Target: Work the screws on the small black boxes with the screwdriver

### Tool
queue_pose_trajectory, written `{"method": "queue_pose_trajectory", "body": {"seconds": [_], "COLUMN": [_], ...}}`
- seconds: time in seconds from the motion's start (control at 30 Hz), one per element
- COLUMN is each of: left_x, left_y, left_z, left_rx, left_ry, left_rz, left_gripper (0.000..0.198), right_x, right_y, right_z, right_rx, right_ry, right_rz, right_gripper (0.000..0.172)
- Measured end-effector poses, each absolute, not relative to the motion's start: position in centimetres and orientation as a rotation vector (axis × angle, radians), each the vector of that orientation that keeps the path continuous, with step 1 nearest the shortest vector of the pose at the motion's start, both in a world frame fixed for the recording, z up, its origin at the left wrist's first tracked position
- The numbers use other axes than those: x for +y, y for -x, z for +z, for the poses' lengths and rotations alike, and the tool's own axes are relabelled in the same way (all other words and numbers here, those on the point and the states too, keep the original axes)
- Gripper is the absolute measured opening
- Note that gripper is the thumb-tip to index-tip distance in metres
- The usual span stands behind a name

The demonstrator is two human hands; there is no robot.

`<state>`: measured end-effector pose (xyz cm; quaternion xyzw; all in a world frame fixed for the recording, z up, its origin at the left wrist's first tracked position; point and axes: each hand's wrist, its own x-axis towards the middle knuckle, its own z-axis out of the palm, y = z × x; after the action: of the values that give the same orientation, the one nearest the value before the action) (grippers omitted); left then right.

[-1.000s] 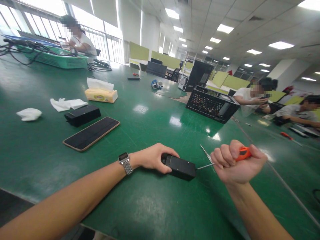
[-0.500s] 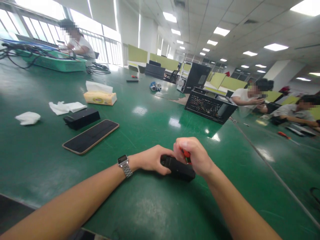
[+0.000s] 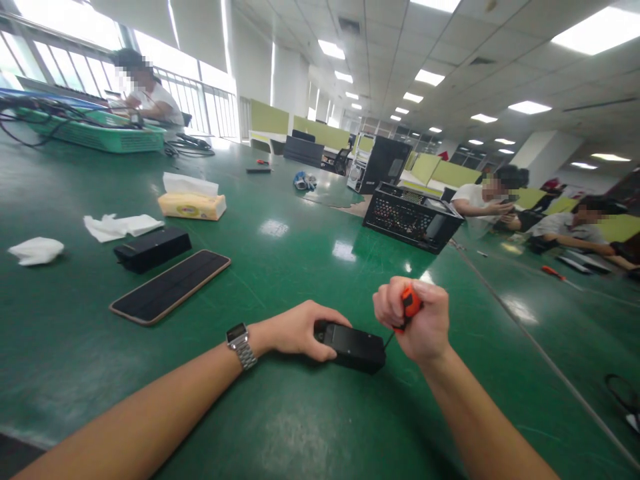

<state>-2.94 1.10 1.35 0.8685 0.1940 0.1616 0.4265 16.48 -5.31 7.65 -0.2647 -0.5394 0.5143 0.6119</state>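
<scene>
A black box-shaped device [image 3: 356, 348] lies on the green table in front of me. My left hand [image 3: 309, 331] grips its left end between thumb and fingers. My right hand [image 3: 417, 319] is closed in a fist around the orange and black handle of a screwdriver [image 3: 412, 303]. The thin shaft slants down to the left, and its tip is at the device's right end; whether it touches cannot be made out. A similar black device [image 3: 154, 249] and a smartphone [image 3: 173, 287] lie to the left of my hands.
Crumpled tissues [image 3: 37, 251] and a tissue pack [image 3: 193, 205] lie at left. Behind stand a green basket [image 3: 125, 140] of cables and an open black computer case [image 3: 407, 219]. At right, another screwdriver [image 3: 553, 272] lies near two people; a third person sits at far left.
My right hand has moved right and rotated, from above the device to beyond its right end, uncovering the screwdriver's handle and shaft. My left hand still grips the device. The view has shifted slightly.
</scene>
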Motion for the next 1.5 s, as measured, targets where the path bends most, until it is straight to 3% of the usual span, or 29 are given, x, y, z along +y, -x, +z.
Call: {"method": "queue_pose_trajectory", "body": {"seconds": [0.5, 0.87, 1.23, 1.5], "left_x": [0.9, 1.0, 1.1, 1.1], "left_y": [2.9, 2.9, 3.1, 3.0], "left_z": [2.0, 2.0, 1.2, 1.1], "left_rx": [0.596, 0.584, 0.468, 0.447], "left_ry": [-2.194, -2.194, -2.182, -2.206], "left_rz": [0.337, 0.341, 0.418, 0.443], "left_gripper": [0.051, 0.051, 0.048, 0.049], "right_x": [-9.4, -7.5, -5.0, -6.0], "right_y": [-24.1, -19.9, -14.6, -13.7], "right_z": [4.4, 7.1, 7.2, 9.2], "right_rx": [-0.899, -1.175, -1.505, -1.066], "right_ry": [0.676, 0.754, 0.925, 0.532], "right_rz": [0.993, 0.858, 0.968, 1.172], "right_gripper": [0.035, 0.039, 0.039, 0.033]}}
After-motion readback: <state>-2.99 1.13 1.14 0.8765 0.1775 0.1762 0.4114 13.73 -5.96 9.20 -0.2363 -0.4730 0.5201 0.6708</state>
